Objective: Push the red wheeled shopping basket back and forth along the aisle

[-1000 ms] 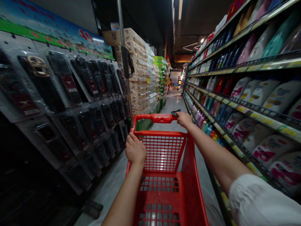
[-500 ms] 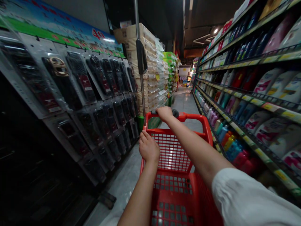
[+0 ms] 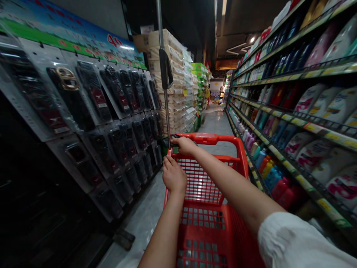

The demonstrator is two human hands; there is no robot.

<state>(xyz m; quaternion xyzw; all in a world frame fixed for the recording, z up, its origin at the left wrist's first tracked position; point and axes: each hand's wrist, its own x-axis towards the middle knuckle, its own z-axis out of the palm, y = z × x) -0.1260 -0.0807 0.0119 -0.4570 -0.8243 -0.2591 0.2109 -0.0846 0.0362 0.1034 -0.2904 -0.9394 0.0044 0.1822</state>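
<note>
Cart risk: red cart [image 3: 202, 234] could veer into belt rack [image 3: 96, 91] if pushed unevenly, both hands sit left
Snag risk: dark item [image 3: 166, 142] beside pole [image 3: 166, 111], could catch
Left grip: left hand [image 3: 175, 178] over left rim, closure hidden
Right grip: right hand [image 3: 185, 146] clamped on dark item
Narrowing: bottle shelves [image 3: 315, 128] right, stacked packs [image 3: 156, 67] ahead-left

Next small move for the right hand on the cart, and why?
I'd slide the right hand rightward along the red handle bar, keeping the dark item under it. It sits at the bar's left end, where the metal pole and the left hand crowd it, while the bar to its right looks unobstructed.
</note>
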